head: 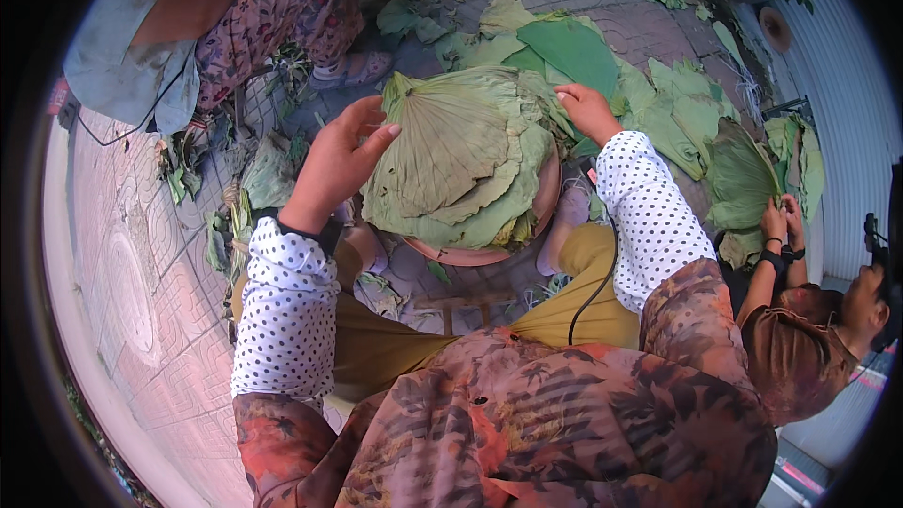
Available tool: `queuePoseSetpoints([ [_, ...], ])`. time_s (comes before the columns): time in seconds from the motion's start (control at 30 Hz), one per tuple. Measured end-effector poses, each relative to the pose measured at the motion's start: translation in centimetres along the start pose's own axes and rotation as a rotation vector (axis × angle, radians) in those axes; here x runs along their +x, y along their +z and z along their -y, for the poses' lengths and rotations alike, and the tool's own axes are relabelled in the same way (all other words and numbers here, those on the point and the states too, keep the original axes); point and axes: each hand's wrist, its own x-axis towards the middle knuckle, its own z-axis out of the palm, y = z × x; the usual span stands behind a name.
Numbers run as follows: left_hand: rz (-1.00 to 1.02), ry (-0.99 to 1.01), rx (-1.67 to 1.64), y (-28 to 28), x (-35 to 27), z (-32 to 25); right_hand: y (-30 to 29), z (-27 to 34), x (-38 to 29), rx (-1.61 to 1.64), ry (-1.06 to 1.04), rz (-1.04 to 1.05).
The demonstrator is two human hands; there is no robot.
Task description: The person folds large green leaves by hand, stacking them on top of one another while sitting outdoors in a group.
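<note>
A stack of large dried green-brown leaves (451, 162) lies on a round reddish basin (469, 256) between my knees. My left hand (346, 155) is at the stack's upper left edge, its thumb and fingers apart; whether its fingertips touch a leaf is unclear. On the other side, my right hand (589, 111) hovers by the stack's upper right, near a smooth, greener leaf (570, 53). Its fingers are bent, and I cannot tell if they pinch a leaf edge. White dotted sleeves cover both forearms.
More flat leaves (677, 106) spread over the paving at the right. A co-worker (797, 360) at the right holds a folded leaf (741, 176). Another person (275, 21) sits at the upper left. Leaf scraps (271, 173) lie left of my arm; a black cable (600, 289) hangs by my right sleeve.
</note>
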Motion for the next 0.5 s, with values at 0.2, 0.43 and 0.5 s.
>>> queuePoseSetpoints([
  [0.2, -0.003, 0.089, -0.276, 0.5, 2.0, -7.7, -3.5, -11.5, -0.9, -0.159, 0.483, -0.042],
  [0.43, 0.002, 0.15, 0.215, 6.6, 10.0, -9.4, -2.5, -18.6, 3.3, -0.156, 0.524, -0.053],
  [0.5, 0.026, 0.069, 0.201, 7.6, 11.6, -9.6, -2.3, -19.2, 5.4, -0.253, 0.551, -0.054],
])
